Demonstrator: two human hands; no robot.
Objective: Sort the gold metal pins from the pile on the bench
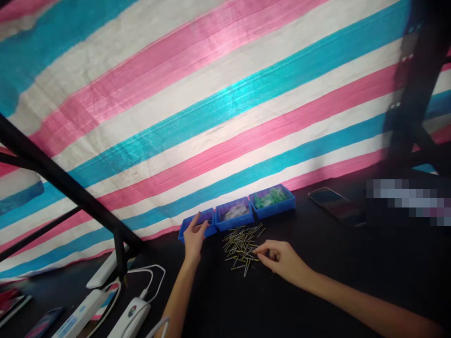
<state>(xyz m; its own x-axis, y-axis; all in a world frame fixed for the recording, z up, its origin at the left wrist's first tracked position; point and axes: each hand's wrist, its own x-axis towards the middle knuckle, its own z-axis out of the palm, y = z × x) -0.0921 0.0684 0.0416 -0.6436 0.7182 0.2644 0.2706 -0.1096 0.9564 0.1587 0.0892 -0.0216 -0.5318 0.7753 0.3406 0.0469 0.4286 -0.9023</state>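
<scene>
A loose pile of thin silver-and-yellow rods lies on the black table. At its right edge my right hand is closed in a pinch, fingertips on the end of a rod. My left hand reaches over the left blue bin, its thumb and forefinger apart; it hides most of what lies inside, though something small and dark shows near the fingertips. Clear plastic pieces fill the middle blue bin. Green pieces are heaped in the right blue bin.
Right of the bins lies a smartphone. White power strips with cables and another phone are at lower left. A black metal frame slants down on the left. Behind the table hangs a striped tarp.
</scene>
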